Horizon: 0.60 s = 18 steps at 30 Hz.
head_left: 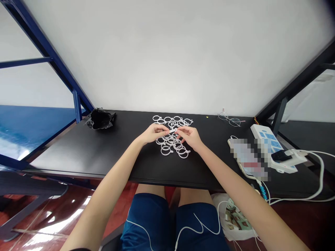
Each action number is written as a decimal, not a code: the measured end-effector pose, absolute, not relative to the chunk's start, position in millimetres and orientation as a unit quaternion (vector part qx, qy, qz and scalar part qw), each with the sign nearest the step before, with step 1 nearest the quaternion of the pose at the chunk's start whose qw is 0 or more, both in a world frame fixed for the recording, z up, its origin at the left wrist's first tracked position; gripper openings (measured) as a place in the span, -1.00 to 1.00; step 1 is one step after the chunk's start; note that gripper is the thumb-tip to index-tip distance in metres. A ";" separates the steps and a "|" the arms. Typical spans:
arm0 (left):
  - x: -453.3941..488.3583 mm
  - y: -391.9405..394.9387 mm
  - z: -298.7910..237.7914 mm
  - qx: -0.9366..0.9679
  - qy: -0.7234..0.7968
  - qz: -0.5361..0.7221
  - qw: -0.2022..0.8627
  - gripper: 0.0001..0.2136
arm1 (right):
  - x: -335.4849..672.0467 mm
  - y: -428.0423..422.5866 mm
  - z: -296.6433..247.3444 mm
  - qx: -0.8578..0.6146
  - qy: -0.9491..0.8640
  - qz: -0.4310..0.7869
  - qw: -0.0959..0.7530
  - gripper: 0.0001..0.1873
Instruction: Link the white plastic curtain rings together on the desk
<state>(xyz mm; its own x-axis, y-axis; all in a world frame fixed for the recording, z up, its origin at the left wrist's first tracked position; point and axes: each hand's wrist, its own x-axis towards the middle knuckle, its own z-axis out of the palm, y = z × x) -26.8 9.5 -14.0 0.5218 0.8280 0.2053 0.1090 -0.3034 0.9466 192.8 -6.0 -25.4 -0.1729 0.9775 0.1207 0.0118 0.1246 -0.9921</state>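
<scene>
Several white plastic rings with small tabs, like curtain rings (pixel 166 150), lie in a loose pile on the black desk (pixel 117 139). Over the middle of the pile, my left hand (pixel 154 133) pinches the left end of a small white piece (pixel 172 131), which looks like one of these rings seen edge-on. My right hand (pixel 190 137) comes in from the other side, its thumb and fingertips closed on the right end of the same piece. The fingers partly cover it, so its full shape is hidden. Other rings lie behind and in front of both hands.
A crumpled black plastic bag (pixel 101 120) sits at the far left. Toward the right are eyeglasses (pixel 231 120), a blurred phone (pixel 248 160) and a white power strip (pixel 272 146) with cables. A plastic bag (pixel 235 216) hangs or rests below the desk's front edge.
</scene>
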 end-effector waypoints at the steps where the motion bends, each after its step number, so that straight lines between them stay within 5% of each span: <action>1: -26.6 9.8 -14.8 0.722 0.325 0.365 0.490 -0.66 | 192.3 -6.6 -24.8 -0.427 -0.576 0.507 0.479 -0.58; 18: -23.1 9.5 -16.3 0.753 0.341 0.365 0.429 -0.67 | 191.6 -9.3 -21.9 -0.404 -0.601 0.482 0.493 -0.63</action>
